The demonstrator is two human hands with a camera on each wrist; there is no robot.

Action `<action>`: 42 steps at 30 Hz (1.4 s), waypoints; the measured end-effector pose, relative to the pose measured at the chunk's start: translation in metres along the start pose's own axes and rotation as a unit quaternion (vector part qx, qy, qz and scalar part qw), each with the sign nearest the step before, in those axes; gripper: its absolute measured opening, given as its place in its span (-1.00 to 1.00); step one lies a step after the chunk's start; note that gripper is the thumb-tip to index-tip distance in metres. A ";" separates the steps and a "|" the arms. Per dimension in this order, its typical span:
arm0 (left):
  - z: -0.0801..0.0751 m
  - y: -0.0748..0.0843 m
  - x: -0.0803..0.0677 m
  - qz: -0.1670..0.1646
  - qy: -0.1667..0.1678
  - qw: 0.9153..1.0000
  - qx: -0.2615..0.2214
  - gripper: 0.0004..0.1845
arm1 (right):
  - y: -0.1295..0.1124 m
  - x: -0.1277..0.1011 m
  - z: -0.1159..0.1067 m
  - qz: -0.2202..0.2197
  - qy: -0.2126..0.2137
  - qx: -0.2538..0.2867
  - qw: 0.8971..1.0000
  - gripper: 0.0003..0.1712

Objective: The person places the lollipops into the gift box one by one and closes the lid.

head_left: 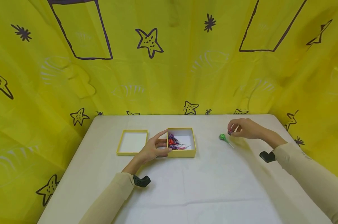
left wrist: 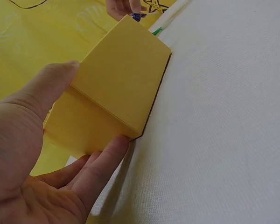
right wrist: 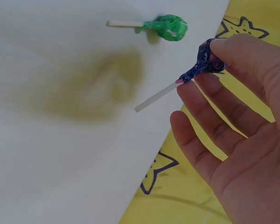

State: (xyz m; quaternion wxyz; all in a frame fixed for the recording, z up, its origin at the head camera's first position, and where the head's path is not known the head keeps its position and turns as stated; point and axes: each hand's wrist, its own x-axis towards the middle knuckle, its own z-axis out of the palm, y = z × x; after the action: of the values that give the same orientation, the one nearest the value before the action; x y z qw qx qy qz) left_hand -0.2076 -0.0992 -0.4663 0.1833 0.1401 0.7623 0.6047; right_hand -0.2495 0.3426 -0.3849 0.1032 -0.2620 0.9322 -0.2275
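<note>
A person's left hand (head_left: 153,149) grips the near-left corner of a small yellow box (head_left: 193,146) on the white bench (head_left: 202,189), thumb against the front wall and forefinger laid along the left wall. In the left wrist view the box's outer walls fill the middle of the frame, thumb and fingers curled round its corner, and its inside is hidden.

The right hand (head_left: 243,128), out to the right and well apart from the box, pinches a purple-wrapped lollipop (right wrist: 203,63) between thumb and fingertips, the white stick pointing down and away from the palm, the remaining fingers spread loosely. From the head camera that sweet is almost wholly covered by the fingers.

Just left of the right hand a green-wrapped lollipop (head_left: 222,137) lies flat on the bench, stick pointing toward the person; in the right wrist view it is slightly blurred.

Inside the box sit several lollipops (head_left: 173,143) in purple and red wrappers, heaped against the left wall with sticks trailing right; how many cannot be counted. No print on the wrappers can be read.

Just beside the box on its left lies the lid (head_left: 132,142), white inside up, holding nothing.

A dark wrist mount (head_left: 142,181) shows below each cream sleeve. A yellow cloth (head_left: 169,68) drawn with dark stars and outlined shapes hangs behind and to both sides of the bench.
</note>
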 end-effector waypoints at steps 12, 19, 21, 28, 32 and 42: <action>0.001 0.001 -0.002 0.007 -0.002 1.000 0.005 -0.05 | -0.020 0.001 -0.015 -0.005 0.001 0.003 1.000 -0.82; 0.001 0.003 -0.003 -0.002 0.001 1.000 0.003 -0.04 | -0.030 0.004 -0.021 -0.011 -0.001 0.005 1.000 -0.81; 0.001 0.003 -0.003 -0.003 0.001 1.000 0.002 -0.04 | -0.032 0.005 -0.022 -0.016 -0.001 0.006 1.000 -0.81; 0.000 0.002 -0.002 0.000 -0.002 1.000 -0.008 -0.04 | -0.044 0.012 -0.027 -0.018 -0.011 0.011 1.000 -0.80; 0.000 0.002 -0.003 0.001 -0.002 1.000 -0.012 -0.03 | -0.051 0.017 -0.028 -0.022 -0.013 0.016 1.000 -0.80; 0.000 0.002 -0.002 0.001 -0.002 1.000 -0.005 -0.04 | -0.078 0.034 -0.029 -0.039 -0.011 0.023 0.999 -0.81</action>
State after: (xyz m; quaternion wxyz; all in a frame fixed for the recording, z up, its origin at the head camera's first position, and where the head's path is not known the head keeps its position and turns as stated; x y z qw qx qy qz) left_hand -0.2054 -0.0999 -0.4642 0.1847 0.1408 0.7590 0.6082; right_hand -0.2525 0.2755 -0.3247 0.1102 -0.2982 0.9145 -0.2501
